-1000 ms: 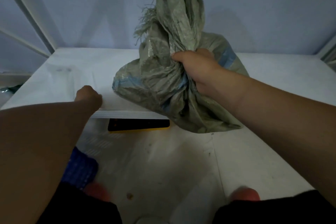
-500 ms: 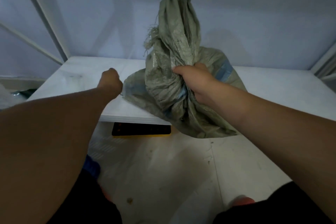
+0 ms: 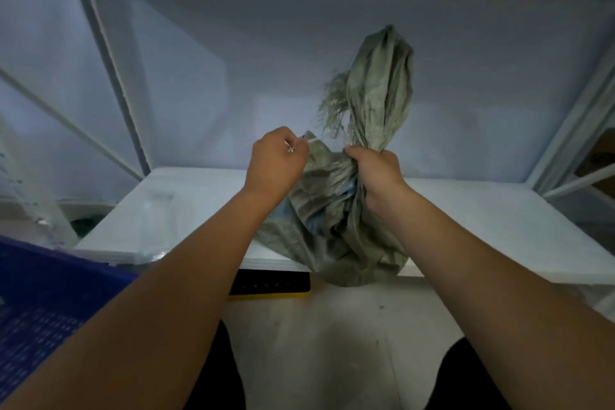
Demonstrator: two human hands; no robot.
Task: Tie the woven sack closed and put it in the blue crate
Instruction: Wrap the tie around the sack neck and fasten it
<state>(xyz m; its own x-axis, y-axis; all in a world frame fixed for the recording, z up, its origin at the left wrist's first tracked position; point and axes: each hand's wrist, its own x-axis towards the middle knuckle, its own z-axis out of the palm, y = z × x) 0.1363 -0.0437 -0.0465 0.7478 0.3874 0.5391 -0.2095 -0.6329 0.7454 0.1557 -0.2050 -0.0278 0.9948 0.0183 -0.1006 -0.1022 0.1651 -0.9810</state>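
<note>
A grey-green woven sack [image 3: 336, 226] with blue stripes stands on the front edge of a white shelf board [image 3: 482, 226], its bulging bottom hanging over the edge. My right hand [image 3: 376, 173] is clenched around the gathered neck, and the twisted top with frayed threads [image 3: 379, 90] rises above it. My left hand [image 3: 278, 160] is closed at the sack's left shoulder, pinching a thin white tie [image 3: 290, 146] next to the neck. The blue crate [image 3: 40, 306] sits at the lower left, partly hidden by my left forearm.
A black and yellow block [image 3: 269, 286] lies on the floor under the shelf edge. White metal rack posts [image 3: 113, 76] stand at left and right. Clear plastic sheeting [image 3: 36, 210] hangs at far left. My dark-clothed knees frame the pale floor [image 3: 332, 343].
My left hand rose from the shelf's front edge to the sack's neck and now pinches a thin tie. The view tilted up, and the blue crate came into sight.
</note>
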